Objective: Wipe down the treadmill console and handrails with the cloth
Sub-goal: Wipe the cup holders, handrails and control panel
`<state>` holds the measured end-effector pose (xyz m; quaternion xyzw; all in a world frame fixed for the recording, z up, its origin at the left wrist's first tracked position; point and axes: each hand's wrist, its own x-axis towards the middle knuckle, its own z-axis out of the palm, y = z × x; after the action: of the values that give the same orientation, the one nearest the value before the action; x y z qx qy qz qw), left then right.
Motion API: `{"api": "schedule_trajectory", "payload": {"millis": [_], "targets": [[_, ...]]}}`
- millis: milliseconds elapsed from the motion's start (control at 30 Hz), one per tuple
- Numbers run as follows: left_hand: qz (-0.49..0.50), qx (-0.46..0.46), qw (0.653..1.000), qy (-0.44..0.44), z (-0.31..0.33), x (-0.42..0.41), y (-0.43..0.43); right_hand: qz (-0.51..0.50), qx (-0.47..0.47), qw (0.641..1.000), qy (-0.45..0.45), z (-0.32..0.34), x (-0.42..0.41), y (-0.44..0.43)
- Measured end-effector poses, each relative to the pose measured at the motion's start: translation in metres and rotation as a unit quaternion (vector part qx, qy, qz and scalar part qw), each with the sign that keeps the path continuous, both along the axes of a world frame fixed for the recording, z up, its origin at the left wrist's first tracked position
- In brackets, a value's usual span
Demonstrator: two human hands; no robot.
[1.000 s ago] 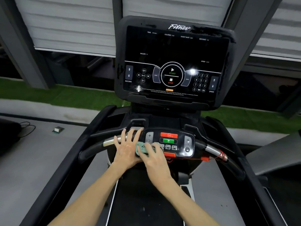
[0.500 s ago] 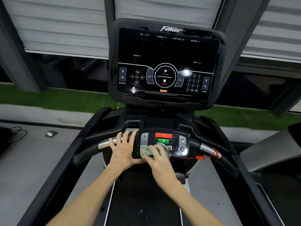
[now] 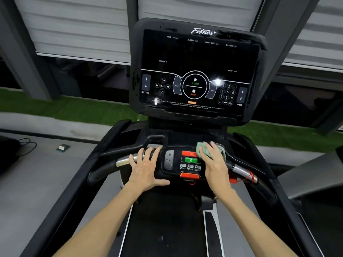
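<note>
Note cloth (image 3: 200,148) pressed under flat-fingered right hand (image 3: 213,161) at control panel's (image 3: 188,166) 1 o'clock corner. Left hand (image 3: 146,167) spread, empty, resting on left handrail (image 3: 123,161). Right handrail (image 3: 241,170) near right hand at 4 o'clock, axis 10-to-4.

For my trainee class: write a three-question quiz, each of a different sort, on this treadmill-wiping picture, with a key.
1. True or false: the left hand holds the green cloth.
2. The cloth is pressed on the small control panel by: A) the left hand B) the right hand C) both hands.
3. Fill in: the button directly above the green button is ___.
Key: 1 false; 2 B; 3 red.
</note>
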<state>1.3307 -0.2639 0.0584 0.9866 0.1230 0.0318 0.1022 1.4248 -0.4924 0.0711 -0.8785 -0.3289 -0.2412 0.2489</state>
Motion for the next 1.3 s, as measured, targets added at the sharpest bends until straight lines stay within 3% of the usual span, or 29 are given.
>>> {"api": "schedule_trajectory", "payload": {"millis": [133, 300, 467, 600, 700, 900, 1100, 1300], "targets": [[-0.003, 0.001, 1.000, -0.003, -0.001, -0.003, 0.002, 0.000, -0.003, 1.000, 0.023, -0.009, -0.010, 0.009], [0.000, 0.008, 1.000, 0.005, 0.000, -0.002, 0.000, 0.085, -0.066, 0.994, -0.008, -0.025, -0.028, -0.016], [0.003, 0.012, 1.000, 0.009, 0.002, -0.002, -0.001, -0.003, -0.008, 0.999, 0.041, 0.011, -0.006, 0.029], [-0.001, -0.011, 1.000, -0.014, -0.002, -0.002, 0.001, 0.141, -0.060, 0.988, -0.004, -0.013, -0.048, 0.069], [-0.003, -0.033, 0.999, -0.025, -0.003, -0.003, 0.004, 0.180, -0.108, 0.978, -0.004, -0.009, -0.053, 0.073], [-0.001, -0.032, 0.999, -0.026, -0.002, -0.005, 0.011, 0.087, -0.141, 0.986, 0.028, 0.027, -0.036, 0.116], [-0.017, -0.053, 0.998, -0.039, -0.004, -0.005, 0.016, 0.174, -0.287, 0.942, -0.019, -0.014, -0.073, 0.075], [-0.015, -0.078, 0.996, -0.050, 0.000, -0.006, 0.014, 0.086, -0.238, 0.967, 0.001, 0.023, -0.055, 0.111]]}}
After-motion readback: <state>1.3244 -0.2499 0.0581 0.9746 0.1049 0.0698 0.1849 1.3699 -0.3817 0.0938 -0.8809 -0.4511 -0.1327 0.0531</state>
